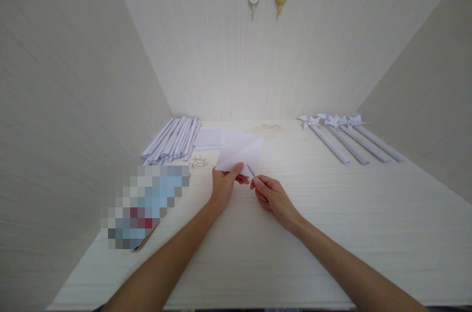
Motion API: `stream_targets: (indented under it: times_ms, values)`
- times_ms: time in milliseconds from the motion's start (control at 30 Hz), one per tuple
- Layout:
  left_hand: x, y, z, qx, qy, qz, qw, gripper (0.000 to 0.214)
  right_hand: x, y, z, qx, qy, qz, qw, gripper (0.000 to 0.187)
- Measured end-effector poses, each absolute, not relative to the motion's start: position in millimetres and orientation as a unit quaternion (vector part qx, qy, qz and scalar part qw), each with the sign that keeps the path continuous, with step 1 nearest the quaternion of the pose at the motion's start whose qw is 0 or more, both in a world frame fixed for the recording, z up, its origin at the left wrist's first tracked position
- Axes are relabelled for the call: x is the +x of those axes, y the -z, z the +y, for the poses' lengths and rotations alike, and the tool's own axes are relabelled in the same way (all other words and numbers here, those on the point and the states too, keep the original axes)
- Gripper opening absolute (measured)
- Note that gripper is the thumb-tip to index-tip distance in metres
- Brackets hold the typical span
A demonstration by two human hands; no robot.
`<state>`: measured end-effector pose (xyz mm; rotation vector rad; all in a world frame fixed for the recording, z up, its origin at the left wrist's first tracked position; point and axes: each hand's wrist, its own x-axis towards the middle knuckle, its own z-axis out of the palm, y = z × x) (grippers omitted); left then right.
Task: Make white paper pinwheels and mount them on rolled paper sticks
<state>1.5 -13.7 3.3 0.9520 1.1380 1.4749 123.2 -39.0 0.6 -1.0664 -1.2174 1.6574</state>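
At frame centre, left hand [224, 185] pinches plain white paper [239, 152]; right hand [271, 196] pinches a thin pin [250, 170]; pixelated packet [145, 204] unreadable.

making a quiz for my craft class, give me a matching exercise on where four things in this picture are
Things:
1 folded paper sheet
2 thin pin
3 bundle of paper strips
4 paper pinwheels

Places:
a back right of the table
b pinched in the left hand
c back left of the table
d held in the right hand

Pairs: 1-b; 2-d; 3-c; 4-a
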Motion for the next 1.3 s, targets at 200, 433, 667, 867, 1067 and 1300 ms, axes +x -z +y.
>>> stream_targets:
  times_ms: [200, 433, 667, 867, 1067, 1300]
  values:
    - [1.0, -0.6, -12.8, 0.394, -0.599, 0.474, 0.511, 0.026, 123.2, -0.4, -38.6, -0.425, -0.645, -0.489, 0.406, 0.028]
    - [1.9, -1.0, -12.8, 0.361, -0.598, 0.462, 0.547, 0.026, 123.8, -0.7, -38.9, -0.421, -0.648, -0.486, 0.408, 0.028]
    - [2.8, -6.4, -13.7, 0.33, -0.592, 0.451, 0.58, 0.024, 124.0, -0.6, -38.5, -0.422, -0.648, -0.488, 0.405, 0.025]
    - [2.5, -7.1, -14.0, 0.318, -0.589, 0.449, 0.591, 0.022, 124.2, -0.9, -38.4, -0.425, -0.645, -0.49, 0.404, 0.024]
    - [2.0, -5.1, -12.7, 0.321, -0.585, 0.445, 0.597, 0.023, 123.6, -2.1, -38.7, -0.425, -0.648, -0.487, 0.402, 0.025]
    - [1.9, -3.1, -13.1, 0.356, -0.591, 0.457, 0.561, 0.024, 122.8, -3.1, -38.9, -0.43, -0.646, -0.484, 0.405, 0.024]
